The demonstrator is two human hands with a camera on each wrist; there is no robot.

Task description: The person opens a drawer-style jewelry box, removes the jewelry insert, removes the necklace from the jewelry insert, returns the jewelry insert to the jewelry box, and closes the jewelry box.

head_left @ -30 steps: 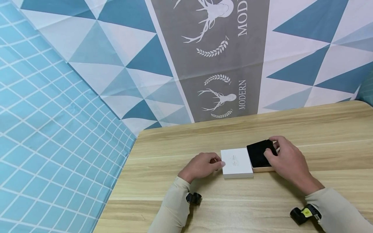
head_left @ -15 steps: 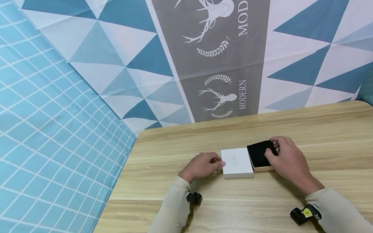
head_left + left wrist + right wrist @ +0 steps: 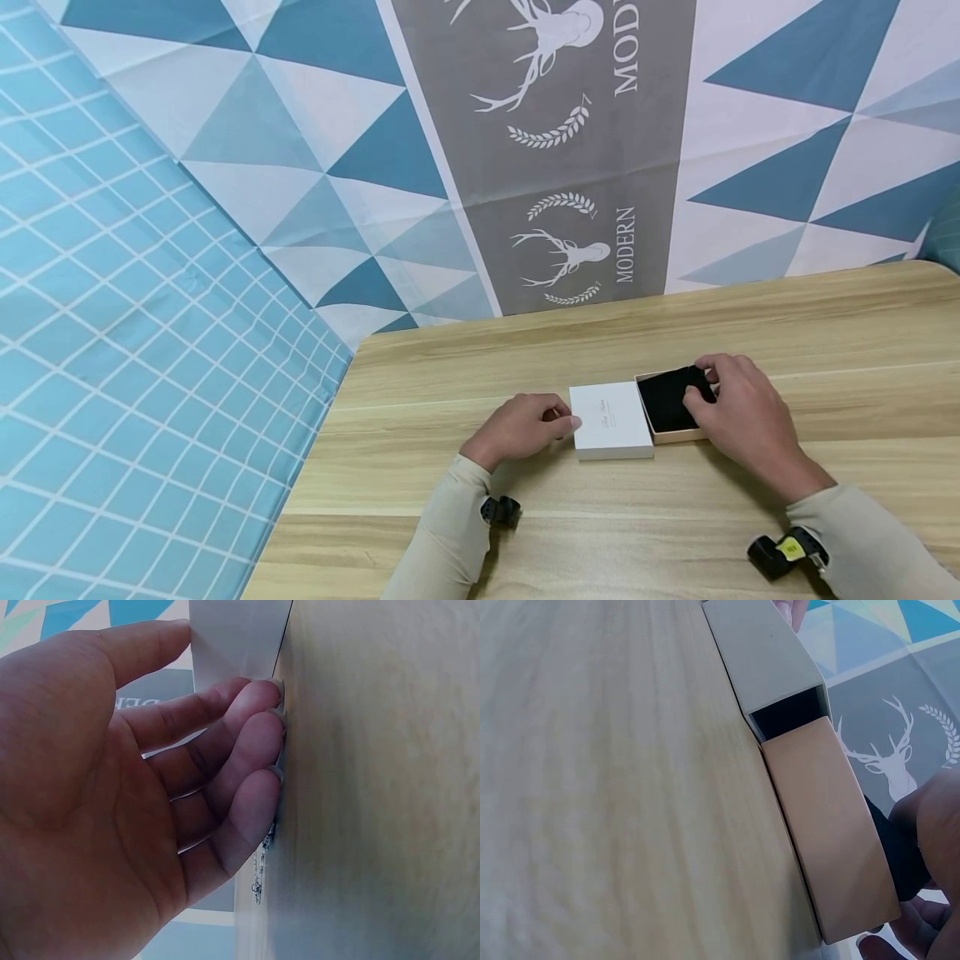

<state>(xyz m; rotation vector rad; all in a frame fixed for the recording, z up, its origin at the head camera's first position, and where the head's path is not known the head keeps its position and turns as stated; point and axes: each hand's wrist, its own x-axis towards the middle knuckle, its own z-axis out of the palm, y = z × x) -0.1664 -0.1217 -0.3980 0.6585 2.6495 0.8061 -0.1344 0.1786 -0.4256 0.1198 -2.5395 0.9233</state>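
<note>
A white box sleeve (image 3: 613, 417) with fine lettering on top lies flat on the table. My left hand (image 3: 517, 432) holds its left end, the thumb at the upper edge and the other fingers curled below. From the sleeve's right end a tan drawer (image 3: 829, 832) is pulled most of the way out. A black pad (image 3: 670, 400) lies in the drawer, its right part covered by my right hand (image 3: 742, 412). Thumb and fingers of that hand pinch the pad's right side; in the right wrist view, soft black material rises above the drawer's wall there.
The wood-grain table (image 3: 600, 533) extends around the box. Beyond my left fingers, a thin silver chain (image 3: 259, 874) lies on the table in the left wrist view. A patterned cloth wall (image 3: 570, 167) stands behind the table, with blue checked cloth (image 3: 150, 333) at left.
The black pad has settled lower in the drawer, baring the drawer's back rim. My right hand has shifted slightly toward me with it; my left hand stays in place.
</note>
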